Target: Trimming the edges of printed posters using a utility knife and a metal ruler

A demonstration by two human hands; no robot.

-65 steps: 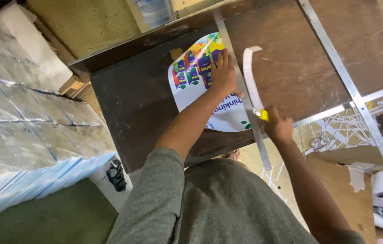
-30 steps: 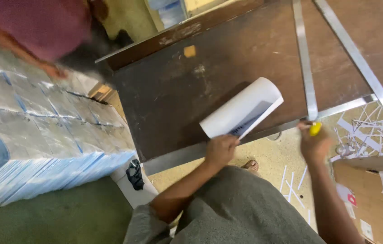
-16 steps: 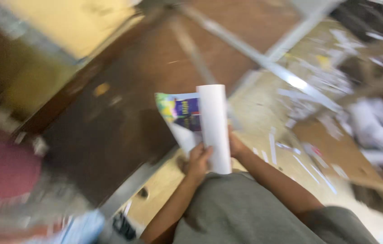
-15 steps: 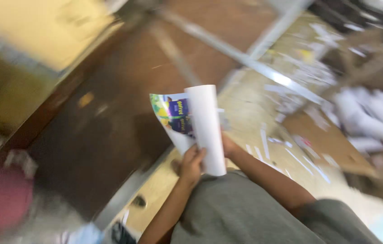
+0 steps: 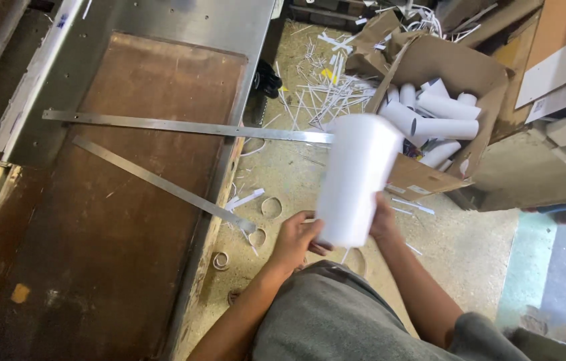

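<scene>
A white rolled-up sheet (image 5: 356,177) stands nearly upright in front of me, held at its lower end by both hands. My left hand (image 5: 296,237) grips the bottom left of the roll, and my right hand (image 5: 383,220) wraps its bottom right. The roll hangs over the floor, between the brown worktable (image 5: 116,220) on the left and an open cardboard box (image 5: 460,73) on the right that holds several similar white rolls (image 5: 430,117).
Two long metal rulers (image 5: 163,126) lie across the table and stick out over its edge. White paper strips and curls (image 5: 323,80) litter the concrete floor. More cardboard and boards (image 5: 557,60) stand at the right.
The printed sheet that lay flat on the table has been rolled up. I have turned from the table toward the cardboard box, carrying the roll in both hands.
</scene>
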